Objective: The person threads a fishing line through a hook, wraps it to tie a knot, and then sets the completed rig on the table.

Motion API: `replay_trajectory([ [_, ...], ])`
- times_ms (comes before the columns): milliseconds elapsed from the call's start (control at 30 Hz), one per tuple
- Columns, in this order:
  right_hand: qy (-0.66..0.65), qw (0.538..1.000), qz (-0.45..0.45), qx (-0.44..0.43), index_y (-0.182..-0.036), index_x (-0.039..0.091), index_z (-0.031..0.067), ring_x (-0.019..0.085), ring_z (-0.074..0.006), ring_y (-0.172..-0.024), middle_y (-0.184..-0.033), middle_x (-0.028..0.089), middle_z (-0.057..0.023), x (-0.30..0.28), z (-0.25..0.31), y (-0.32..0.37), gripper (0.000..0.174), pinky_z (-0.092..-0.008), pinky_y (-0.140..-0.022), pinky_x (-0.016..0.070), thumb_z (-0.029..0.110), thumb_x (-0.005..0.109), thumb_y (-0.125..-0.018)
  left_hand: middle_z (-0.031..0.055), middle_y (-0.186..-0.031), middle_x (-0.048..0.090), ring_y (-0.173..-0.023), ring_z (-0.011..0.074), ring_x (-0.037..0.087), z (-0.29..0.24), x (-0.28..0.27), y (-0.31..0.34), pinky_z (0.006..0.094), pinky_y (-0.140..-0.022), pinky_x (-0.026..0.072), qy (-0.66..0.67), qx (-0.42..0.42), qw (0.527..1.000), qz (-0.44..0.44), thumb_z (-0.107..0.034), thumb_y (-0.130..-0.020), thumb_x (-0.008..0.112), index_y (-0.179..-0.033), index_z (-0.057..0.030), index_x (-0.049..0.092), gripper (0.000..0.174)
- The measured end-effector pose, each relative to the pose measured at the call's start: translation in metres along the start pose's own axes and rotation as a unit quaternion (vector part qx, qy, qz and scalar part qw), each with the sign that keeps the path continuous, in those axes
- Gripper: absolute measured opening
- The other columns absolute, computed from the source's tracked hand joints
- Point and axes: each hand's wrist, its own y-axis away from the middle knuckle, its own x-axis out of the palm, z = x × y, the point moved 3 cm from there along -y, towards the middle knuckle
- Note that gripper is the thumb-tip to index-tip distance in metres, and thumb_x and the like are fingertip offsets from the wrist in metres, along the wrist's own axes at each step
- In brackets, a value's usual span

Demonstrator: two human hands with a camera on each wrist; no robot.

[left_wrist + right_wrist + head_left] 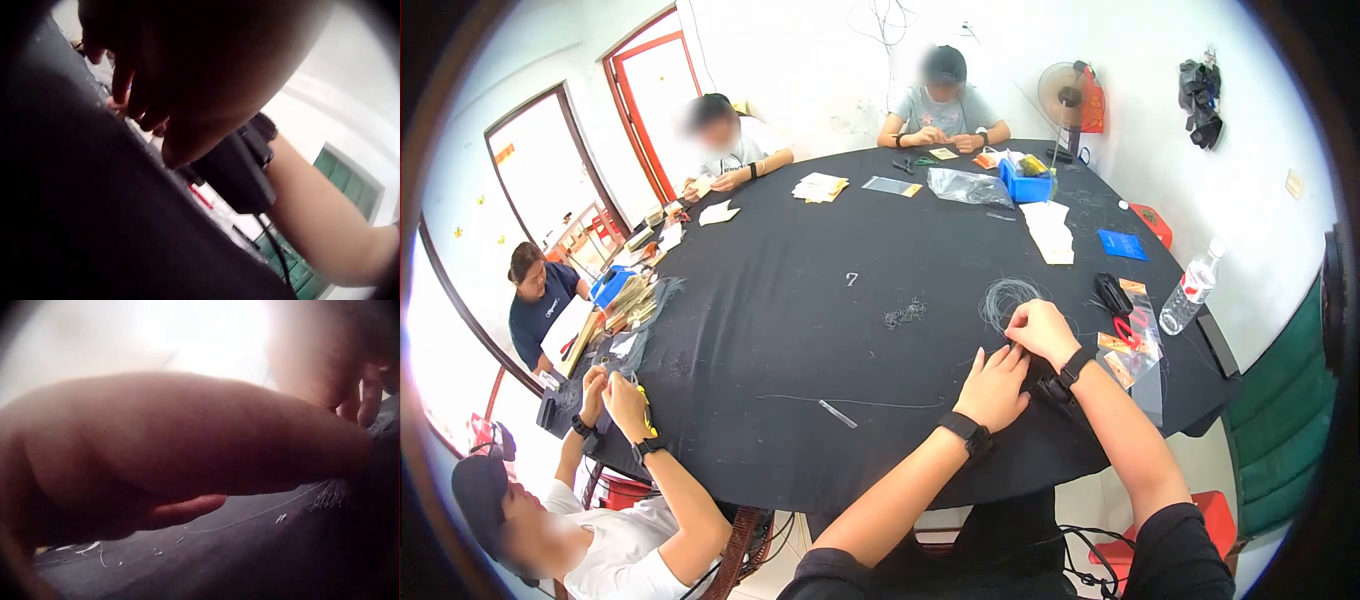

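Note:
My left hand (pixel 992 388) lies palm down on the black tablecloth, fingers straight and a little spread, fingertips close under my right hand. The right hand (pixel 1045 330) has its fingers bent and bunched together, pinching at thin grey line beside the left fingertips. Its fingertips are partly hidden. A loose coil of thin grey line (pixel 1005 303) lies just beyond both hands. In the right wrist view, a tuft of grey strands (pixel 329 495) shows under the fingers. The left wrist view has the left hand (pixel 187 81) dark and close up.
To the right lie red-handled scissors (pixel 1127 332), clear packets (pixel 1142 350) and a water bottle (pixel 1192 290). A pile of short grey pieces (pixel 905 314) and a small clear tube (pixel 837 414) lie left of my hands. Several people sit around the table.

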Motion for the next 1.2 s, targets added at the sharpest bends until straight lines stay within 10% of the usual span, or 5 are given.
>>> replay_trajectory([
  [267,-0.185,0.980,0.030,0.069,-0.084,0.072,-0.0014,0.065,-0.0172,-0.075,-0.079,0.071,-0.0074,-0.022,-0.010,-0.029,0.020,-0.0315,-0.070,0.0516,0.018,0.072,-0.081,0.0133,-0.149,0.044,-0.141,0.0324,0.037,0.008,0.006,0.000,0.0637,-0.117,0.0156,-0.029,-0.016,0.999,0.024,-0.029,-0.088,0.063,-0.138,-0.0056,0.051,0.056],
  [400,-0.428,0.891,0.031,0.145,-0.099,0.068,0.0085,0.058,-0.0053,-0.074,-0.088,0.067,0.0017,-0.053,-0.004,-0.057,0.019,-0.0216,-0.060,0.0428,0.026,0.069,-0.091,0.0113,-0.148,0.047,-0.140,0.0321,0.038,0.007,0.003,0.002,0.0660,-0.116,0.0135,-0.040,-0.020,0.999,0.026,-0.029,-0.087,0.064,-0.138,-0.0082,0.053,0.056],
  [733,-0.652,0.753,-0.069,0.057,-0.109,0.062,0.0022,0.065,-0.0181,-0.087,-0.098,0.068,-0.0088,-0.121,0.000,-0.145,0.020,-0.0286,-0.074,0.0542,0.017,0.063,-0.096,0.0081,-0.147,0.049,-0.136,0.0310,0.042,0.009,0.004,0.003,0.0701,-0.114,0.0083,-0.032,-0.027,0.999,0.018,-0.028,-0.086,0.065,-0.137,-0.0110,0.054,0.055],
  [1000,-0.485,0.869,-0.041,-0.092,-0.109,0.062,-0.0004,0.063,-0.0173,-0.099,-0.103,0.066,-0.0081,-0.153,0.032,-0.149,0.022,-0.0309,-0.096,0.0503,0.019,0.061,-0.099,0.0051,-0.148,0.048,-0.135,0.0293,0.042,0.007,0.002,0.004,0.0693,-0.115,0.0044,-0.024,-0.042,0.998,0.028,-0.029,-0.086,0.064,-0.138,-0.0127,0.054,0.056],
  [1200,-0.365,0.924,-0.089,-0.072,-0.103,0.064,0.0021,0.062,-0.0125,-0.090,-0.093,0.066,-0.0032,-0.147,0.036,-0.139,0.017,-0.0277,-0.081,0.0506,0.018,0.064,-0.095,0.0052,-0.148,0.049,-0.134,0.0295,0.042,0.006,0.002,0.006,0.0696,-0.115,0.0042,-0.017,-0.050,0.998,0.017,-0.029,-0.085,0.065,-0.137,-0.0133,0.055,0.055],
])
